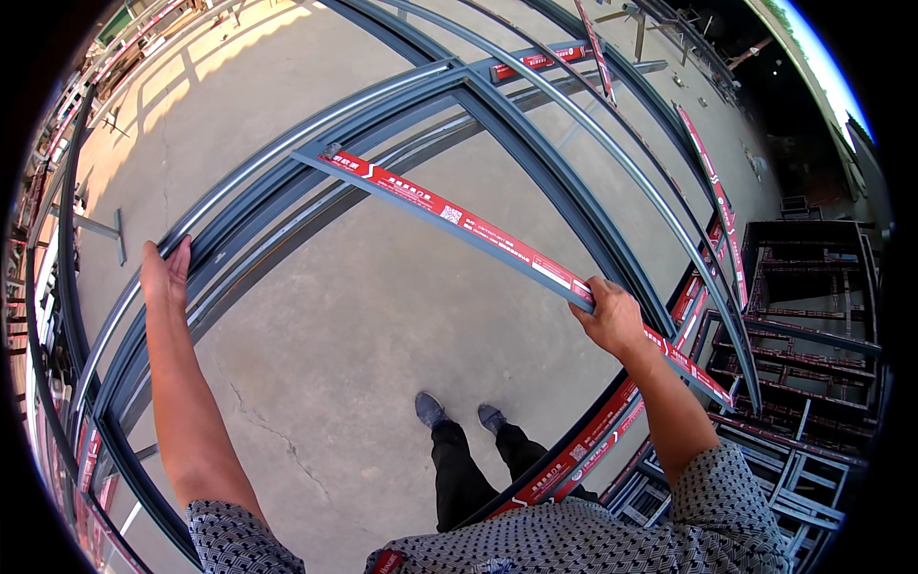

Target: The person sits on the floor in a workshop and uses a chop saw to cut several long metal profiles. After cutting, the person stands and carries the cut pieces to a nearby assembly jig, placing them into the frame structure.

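A large dark grey metal window frame [521, 115] stands around me over the floor. At its left side my left hand [166, 275] holds the outer rail, thumb on one side and fingers on the other. A long grey metal strip [406, 194] with a red printed film crosses the frame's opening at a slant. My right hand [612, 318] is closed around this strip, right of its middle. Past the hand, the strip runs on toward the lower right. Its upper left end lies over the frame's far rail.
A pale concrete floor [316, 383] with a crack lies under the frame. Long curved metal bars [660, 191] cross at the right. Beyond them are stacked dark metal frames [813, 330]. More red-filmed profiles [574, 459] run close to my waist. Racks of metal stock line the left edge.
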Tool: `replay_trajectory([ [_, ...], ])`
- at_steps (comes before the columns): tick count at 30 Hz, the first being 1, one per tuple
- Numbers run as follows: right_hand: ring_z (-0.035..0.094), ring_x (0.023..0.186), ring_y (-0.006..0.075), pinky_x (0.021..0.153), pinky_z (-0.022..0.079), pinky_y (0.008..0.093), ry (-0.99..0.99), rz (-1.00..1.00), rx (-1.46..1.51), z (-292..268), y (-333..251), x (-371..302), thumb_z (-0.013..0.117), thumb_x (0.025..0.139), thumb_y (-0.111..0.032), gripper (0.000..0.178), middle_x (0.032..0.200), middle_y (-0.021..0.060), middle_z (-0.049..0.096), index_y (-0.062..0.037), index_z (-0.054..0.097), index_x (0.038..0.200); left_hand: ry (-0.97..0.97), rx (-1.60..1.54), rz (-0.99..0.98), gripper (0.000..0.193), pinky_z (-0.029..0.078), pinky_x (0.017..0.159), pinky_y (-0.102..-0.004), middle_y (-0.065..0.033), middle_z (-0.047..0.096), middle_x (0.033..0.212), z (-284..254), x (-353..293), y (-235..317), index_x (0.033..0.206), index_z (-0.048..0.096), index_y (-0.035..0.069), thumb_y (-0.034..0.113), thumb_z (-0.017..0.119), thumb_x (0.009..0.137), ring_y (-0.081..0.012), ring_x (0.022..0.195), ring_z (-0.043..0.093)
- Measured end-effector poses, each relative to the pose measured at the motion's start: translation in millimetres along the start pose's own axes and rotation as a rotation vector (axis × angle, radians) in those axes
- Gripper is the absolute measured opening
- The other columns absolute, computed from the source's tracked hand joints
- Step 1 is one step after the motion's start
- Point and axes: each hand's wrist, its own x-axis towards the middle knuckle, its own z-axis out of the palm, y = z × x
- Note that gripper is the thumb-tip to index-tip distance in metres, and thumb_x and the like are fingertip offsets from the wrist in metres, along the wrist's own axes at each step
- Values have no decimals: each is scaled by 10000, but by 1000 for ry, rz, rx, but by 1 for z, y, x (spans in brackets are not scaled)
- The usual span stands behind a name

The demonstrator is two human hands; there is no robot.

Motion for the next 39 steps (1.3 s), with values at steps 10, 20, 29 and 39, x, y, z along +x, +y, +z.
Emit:
replay_trajectory([
  [10,672,931,436,805,535,519,243,156,-47,-2,49,5,734,902,-319,345,992,210,675,-25,624,1045,-13,55,-48,494,664,684,-281,-315,667,1193,-22,23,-4,1363,400,-36,352,525,1084,-323,1010,753],
  [20,666,1000,435,840,532,518,307,294,-78,5,83,16,695,935,-365,386,1046,216,674,-42,627,1136,-51,204,-193,456,597,572,-201,-174,771,1028,-35,19,12,1225,561,8,436,522,1072,-170,808,770],
  [29,678,981,424,818,555,502,317,256,-98,3,77,11,704,947,-326,547,1105,212,641,-147,507,1425,26,269,-187,511,518,495,-168,-127,784,959,-28,8,15,1145,595,-3,495,523,1059,-115,719,744],
  [39,693,954,389,806,558,479,283,201,-134,-13,95,29,676,969,-438,643,1074,185,634,-207,478,1535,30,272,-149,522,551,500,-186,-136,778,936,-25,8,10,1101,565,-12,506,536,1052,-125,704,740],
])
